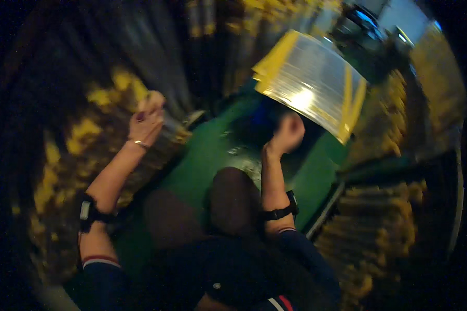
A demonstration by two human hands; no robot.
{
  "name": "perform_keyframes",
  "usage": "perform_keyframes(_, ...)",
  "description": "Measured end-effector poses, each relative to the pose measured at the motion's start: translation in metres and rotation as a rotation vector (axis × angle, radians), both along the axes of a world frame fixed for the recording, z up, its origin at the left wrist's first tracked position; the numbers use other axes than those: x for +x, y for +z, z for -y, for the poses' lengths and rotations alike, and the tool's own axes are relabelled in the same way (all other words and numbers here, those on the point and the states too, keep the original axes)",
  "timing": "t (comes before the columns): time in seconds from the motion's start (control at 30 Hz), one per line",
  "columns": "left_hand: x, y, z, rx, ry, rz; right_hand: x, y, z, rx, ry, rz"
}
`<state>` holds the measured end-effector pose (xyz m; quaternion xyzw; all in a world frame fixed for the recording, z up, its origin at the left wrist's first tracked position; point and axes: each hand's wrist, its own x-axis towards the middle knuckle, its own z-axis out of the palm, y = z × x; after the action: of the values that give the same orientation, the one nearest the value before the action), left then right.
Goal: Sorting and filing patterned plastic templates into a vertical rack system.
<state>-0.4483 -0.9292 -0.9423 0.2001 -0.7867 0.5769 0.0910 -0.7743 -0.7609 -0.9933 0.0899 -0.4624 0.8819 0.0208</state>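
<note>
My left hand (148, 123) is raised at the left beside blurred yellow and dark bundles (83, 132). Its fingers look partly bent, but blur hides whether they hold anything. A thin band circles that wrist. My right hand (289, 133) is smeared by motion, just below the near edge of a silvery, shiny sheet-like panel (316, 70) with yellow strips along its sides. Whether the right hand touches the panel cannot be made out. Black straps with small devices sit on both forearms.
Green floor (192, 160) runs between the rows, with my knees above it. More yellowish stacked bundles (371, 233) stand at the right, beside a pale rail (324, 210). Grey, hanging-looking lengths (155, 46) rise at the far left. A dark machine-like shape (363, 26) shows blue light.
</note>
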Motion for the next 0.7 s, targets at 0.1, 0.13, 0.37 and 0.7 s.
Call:
perform_keyframes(0.1, -0.042, 0.027, -0.022, 0.033, 0.123, 0.072, -0.051, 0.023, -0.079, 0.451, -0.551, -0.327)
perform_keyframes(0.13, -0.054, 0.026, -0.014, 0.308, 0.376, 0.153, -0.074, 0.029, -0.099, 0.640, -0.704, -0.436)
perform_keyframes(0.37, -0.081, -0.004, -0.002, 0.559, 0.385, 0.116, -0.179, 0.034, -0.143, 1.132, -0.171, -0.125)
perform_keyframes(0.7, -0.044, -0.035, -0.010, 0.612, 0.449, 0.161, -0.159, 0.062, -0.121, 1.558, -0.202, -0.034)
